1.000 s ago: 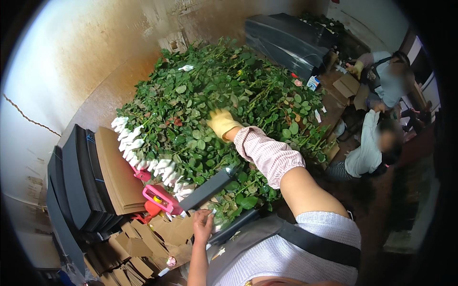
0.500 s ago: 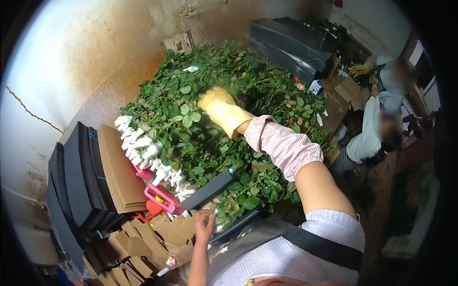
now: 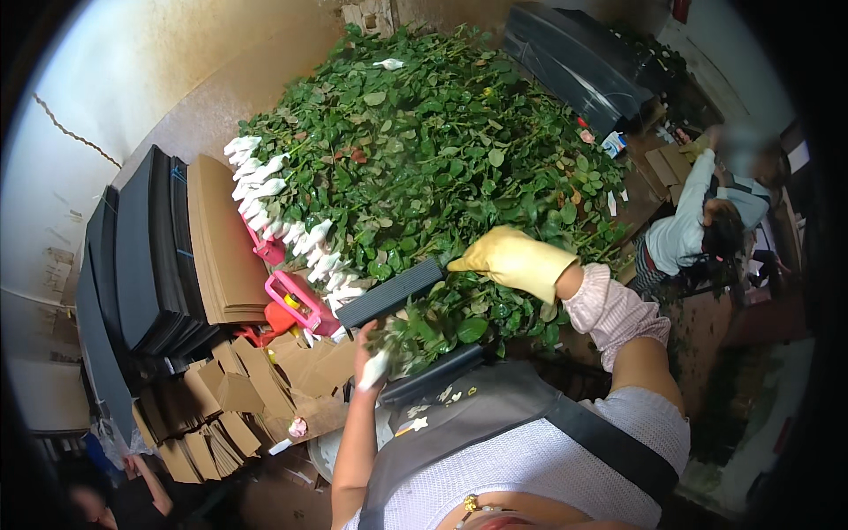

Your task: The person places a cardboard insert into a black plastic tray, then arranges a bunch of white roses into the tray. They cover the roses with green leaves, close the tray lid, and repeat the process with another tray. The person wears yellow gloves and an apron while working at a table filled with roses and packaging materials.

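Observation:
A large heap of leafy green rose stems (image 3: 424,159) covers the table, with white-sleeved buds (image 3: 265,188) lined along its left edge. My bare left hand (image 3: 363,352) is near the front left, its fingers partly hidden and curled at a rose with a white-sleeved bud (image 3: 374,370) and blurred leaves. My right hand (image 3: 512,261), in a yellow rubber glove, points left over the near stems. Its fingers are pressed together beside the end of a dark ribbed bar (image 3: 393,292); whatever they grip is too small to make out. A second dark bar (image 3: 433,374) runs along my apron.
Pink-handled tools (image 3: 300,303) stand left of the bar. Behind them are brown cardboard sheets (image 3: 221,243) and dark sheets (image 3: 146,252), with cut cardboard (image 3: 309,367) below. Black plastic wrapping (image 3: 574,71) lies far right. Co-workers (image 3: 693,234) are at the right; another person (image 3: 132,495) is lower left.
My gloved right hand has come back from the middle of the heap toward me. My left hand has risen slightly, and a white-sleeved rose now shows at it. The view has shifted.

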Demonstrator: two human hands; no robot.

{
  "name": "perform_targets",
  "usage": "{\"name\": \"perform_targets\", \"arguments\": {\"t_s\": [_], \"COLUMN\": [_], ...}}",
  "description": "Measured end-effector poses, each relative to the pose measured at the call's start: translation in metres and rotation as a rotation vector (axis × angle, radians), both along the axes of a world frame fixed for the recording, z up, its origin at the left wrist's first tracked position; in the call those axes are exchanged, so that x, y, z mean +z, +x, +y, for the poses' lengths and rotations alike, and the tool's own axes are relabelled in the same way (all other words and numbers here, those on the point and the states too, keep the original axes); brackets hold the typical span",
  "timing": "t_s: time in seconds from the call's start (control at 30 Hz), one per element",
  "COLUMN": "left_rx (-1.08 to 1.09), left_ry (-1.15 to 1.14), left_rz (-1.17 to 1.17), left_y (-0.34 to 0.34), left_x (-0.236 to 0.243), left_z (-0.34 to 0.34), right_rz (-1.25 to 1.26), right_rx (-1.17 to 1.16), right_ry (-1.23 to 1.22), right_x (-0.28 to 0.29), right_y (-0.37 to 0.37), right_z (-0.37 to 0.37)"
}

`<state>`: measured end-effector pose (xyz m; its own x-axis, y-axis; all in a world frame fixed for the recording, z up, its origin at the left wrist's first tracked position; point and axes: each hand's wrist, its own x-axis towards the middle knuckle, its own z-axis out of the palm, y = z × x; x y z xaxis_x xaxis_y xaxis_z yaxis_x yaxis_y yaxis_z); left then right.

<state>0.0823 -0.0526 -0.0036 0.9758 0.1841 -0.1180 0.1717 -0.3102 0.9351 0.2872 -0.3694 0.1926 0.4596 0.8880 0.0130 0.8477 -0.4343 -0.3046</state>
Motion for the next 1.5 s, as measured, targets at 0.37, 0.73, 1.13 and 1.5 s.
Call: {"name": "perform_targets", "arguments": {"t_s": [0.37, 0.73, 1.13, 1.5], "left_rx": [-0.094, -0.081, -0.071, -0.053], "left_ry": [0.166, 0.184, 0.088, 0.124], "left_rz": [-0.12, -0.104, -0.032, -0.096], "left_y": [0.011, 0.007, 0.009, 0.007], "left_x": [0.04, 0.03, 0.019, 0.016], "left_z": [-0.007, -0.005, -0.007, -0.003], "right_rz": [0.158, -0.313, -0.296, -0.453], "right_rx": [-0.239, -0.307, -0.139, -0.303], "right_ry": [-0.591, -0.562, 0.41, 0.252], "right_x": [-0.08, 0.017, 0.014, 0.024], "right_y": [-0.037, 0.094, 0.12, 0.035], "right_z": [-0.021, 0.118, 0.105, 0.005]}}
